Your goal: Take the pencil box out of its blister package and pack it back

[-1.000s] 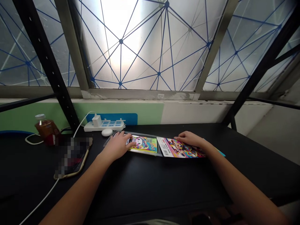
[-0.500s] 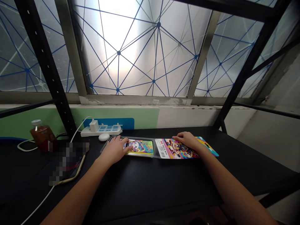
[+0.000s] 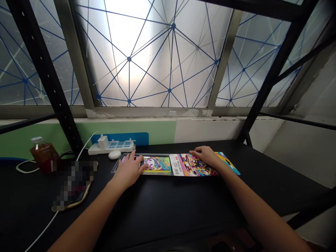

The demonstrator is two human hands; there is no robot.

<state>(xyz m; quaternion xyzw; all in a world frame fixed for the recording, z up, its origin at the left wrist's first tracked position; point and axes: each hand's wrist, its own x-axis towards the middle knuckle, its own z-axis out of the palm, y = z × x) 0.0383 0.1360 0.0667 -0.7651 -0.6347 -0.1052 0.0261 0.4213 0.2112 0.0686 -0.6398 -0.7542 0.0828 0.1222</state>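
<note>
Clear plastic tray point(image 3: 113, 169), flat yellow-edged printed pack point(image 3: 158, 163) inside; multicoloured printed card sheet point(image 3: 186, 166) at its right. Long axis side to side, near back edge of black table point(image 3: 170, 206). Left hand point(image 3: 128, 170), fingers spread, on tray's left part; right hand point(image 3: 206, 156), fingers bent, atop sheet, grip unclear.

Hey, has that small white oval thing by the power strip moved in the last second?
No. The white oval thing keeps its place just in front of the power strip; the whole view shifted with the camera.
</note>
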